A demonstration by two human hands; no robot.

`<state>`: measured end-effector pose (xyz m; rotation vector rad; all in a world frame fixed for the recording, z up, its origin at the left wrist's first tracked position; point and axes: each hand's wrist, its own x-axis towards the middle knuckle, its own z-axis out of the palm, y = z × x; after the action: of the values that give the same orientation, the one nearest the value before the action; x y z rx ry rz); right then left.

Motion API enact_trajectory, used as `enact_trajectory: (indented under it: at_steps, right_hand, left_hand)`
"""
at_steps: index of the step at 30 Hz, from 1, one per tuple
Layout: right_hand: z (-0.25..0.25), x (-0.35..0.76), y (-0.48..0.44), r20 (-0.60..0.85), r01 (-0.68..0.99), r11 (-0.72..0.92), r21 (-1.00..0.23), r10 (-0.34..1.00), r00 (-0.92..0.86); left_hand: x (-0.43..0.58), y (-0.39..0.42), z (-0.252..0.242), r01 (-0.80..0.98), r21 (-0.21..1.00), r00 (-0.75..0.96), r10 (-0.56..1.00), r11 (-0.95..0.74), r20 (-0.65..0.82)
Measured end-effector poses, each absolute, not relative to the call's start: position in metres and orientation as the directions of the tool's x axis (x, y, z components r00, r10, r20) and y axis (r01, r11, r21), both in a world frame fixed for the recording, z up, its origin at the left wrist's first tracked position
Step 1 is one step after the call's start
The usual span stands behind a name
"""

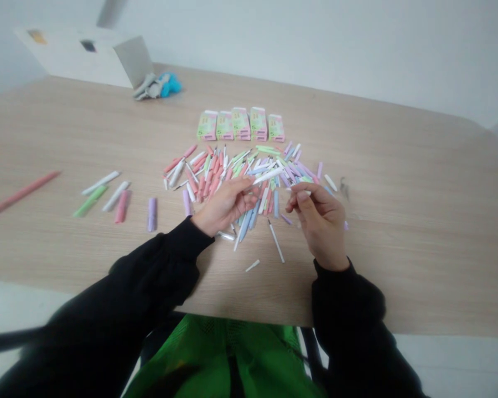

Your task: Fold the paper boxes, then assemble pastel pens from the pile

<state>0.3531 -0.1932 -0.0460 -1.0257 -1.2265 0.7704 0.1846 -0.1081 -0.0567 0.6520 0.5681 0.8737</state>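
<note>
Green vest (228, 356) closest, my left hand (232, 204) held a white tube (268, 175), right hand (321, 224) couldn't tell; probably mid-fitting, next needed steady aim.

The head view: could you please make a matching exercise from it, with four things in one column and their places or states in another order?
1. small boxes
2. left hand
3. long red stick
4. blue and grey bundle

A. holds a white pen part
B. reaches the picture's left edge
C. beside the white box
D. lined up behind the scattered pens

Pairs: 1-D, 2-A, 3-B, 4-C
</note>
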Motion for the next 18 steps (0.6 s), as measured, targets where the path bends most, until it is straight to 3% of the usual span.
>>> enact_trajectory:
  at_steps: [5,18]
  right_hand:
    - [-0.044,0.359,-0.193,0.362,0.092,0.350,-0.932,0.895,0.262]
    - [-0.042,0.366,-0.193,0.330,0.114,0.311,-0.944,0.908,0.257]
  left_hand:
    - [0.185,-0.114,-0.059,-0.436,0.789,0.581,0.805,0.432,-0.120]
    - [0.188,-0.121,-0.057,-0.352,0.826,0.648,0.751,0.440,-0.124]
